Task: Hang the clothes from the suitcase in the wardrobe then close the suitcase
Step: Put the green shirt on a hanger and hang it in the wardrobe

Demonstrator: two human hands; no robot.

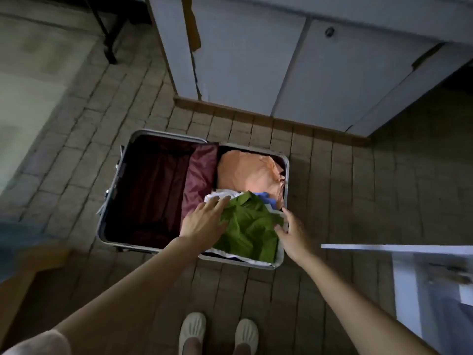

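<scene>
Both bare arms reach forward and down — left hand (204,221) flat, fingers straight; right hand (291,233) loosely spread.

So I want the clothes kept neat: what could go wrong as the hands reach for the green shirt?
1. The left hand lies flat on the green shirt, the right hand at its edge; lifting it bunched may crease it.
2. White and blue clothes sit against it and could drag out onto the floor.

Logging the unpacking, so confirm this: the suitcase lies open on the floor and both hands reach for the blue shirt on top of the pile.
Wrong colour. The head view shows the left hand and right hand reaching for a green shirt on top; the suitcase does lie open.
</scene>
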